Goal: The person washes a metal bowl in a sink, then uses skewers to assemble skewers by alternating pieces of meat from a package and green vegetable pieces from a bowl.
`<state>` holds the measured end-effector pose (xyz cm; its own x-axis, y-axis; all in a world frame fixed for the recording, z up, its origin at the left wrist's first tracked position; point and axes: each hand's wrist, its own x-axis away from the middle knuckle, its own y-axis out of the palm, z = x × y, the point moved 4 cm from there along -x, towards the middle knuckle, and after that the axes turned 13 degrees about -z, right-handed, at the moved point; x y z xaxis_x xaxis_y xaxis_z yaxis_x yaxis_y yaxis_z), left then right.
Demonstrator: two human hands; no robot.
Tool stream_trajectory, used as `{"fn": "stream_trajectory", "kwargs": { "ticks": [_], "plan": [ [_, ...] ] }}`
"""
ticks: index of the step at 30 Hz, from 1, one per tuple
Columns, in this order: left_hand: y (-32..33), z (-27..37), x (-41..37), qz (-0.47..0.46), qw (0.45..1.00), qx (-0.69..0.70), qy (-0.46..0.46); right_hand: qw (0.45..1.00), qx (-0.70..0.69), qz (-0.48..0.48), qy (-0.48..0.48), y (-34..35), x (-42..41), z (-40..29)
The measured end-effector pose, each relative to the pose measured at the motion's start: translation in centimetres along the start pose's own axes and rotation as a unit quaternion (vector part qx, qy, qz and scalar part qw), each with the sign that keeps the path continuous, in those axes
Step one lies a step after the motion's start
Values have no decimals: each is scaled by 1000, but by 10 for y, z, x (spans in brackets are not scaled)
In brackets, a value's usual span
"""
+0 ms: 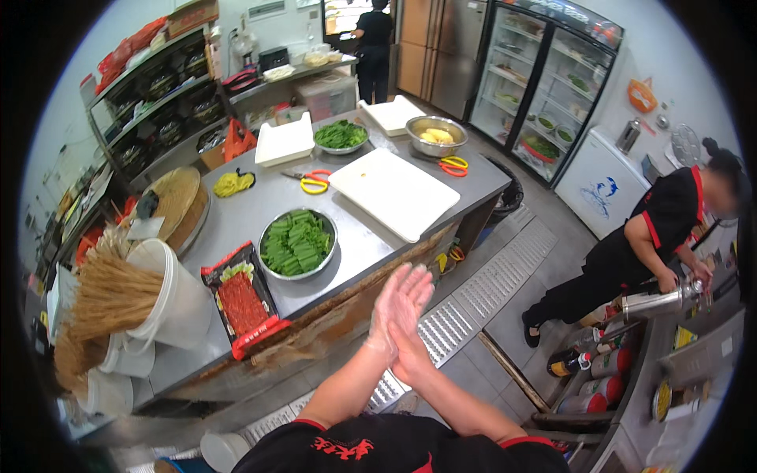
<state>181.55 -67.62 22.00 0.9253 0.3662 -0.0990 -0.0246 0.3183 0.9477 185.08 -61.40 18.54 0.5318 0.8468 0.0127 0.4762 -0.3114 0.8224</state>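
Observation:
My left hand is raised in front of the steel table, fingers extended, under what looks like a clear plastic glove. My right hand presses against it, the thumb near the left wrist; its fingers are mostly hidden. Nearest on the table is a steel bowl of cut green leaf vegetables. Beside it lies an opened black-and-red package with a red, seasoned-looking slab. A white plastic tray lies farther back, with scissors to its left.
A white bucket holding a bundle of thin sticks stands at left. Farther back are leafy greens and a steel bowl with yellow pieces. Metal floor grating runs alongside. A co-worker handles a steel jug at right.

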Motion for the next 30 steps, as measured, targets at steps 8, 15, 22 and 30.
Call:
{"fn": "stream_trajectory", "kwargs": {
  "ticks": [8,15,22,30],
  "plan": [
    [-7,34,1,-1,995,-16,99,866,496,-28,-59,-39,-18,-59],
    [-34,45,32,1,987,-114,111,692,662,-242,-153,-12,-49,-68],
    [-61,48,48,82,988,-124,40,596,736,-320,-41,-69,-47,-51],
    [-95,82,39,96,984,-144,-34,464,748,-289,376,-219,-46,-161]
  ]
}}
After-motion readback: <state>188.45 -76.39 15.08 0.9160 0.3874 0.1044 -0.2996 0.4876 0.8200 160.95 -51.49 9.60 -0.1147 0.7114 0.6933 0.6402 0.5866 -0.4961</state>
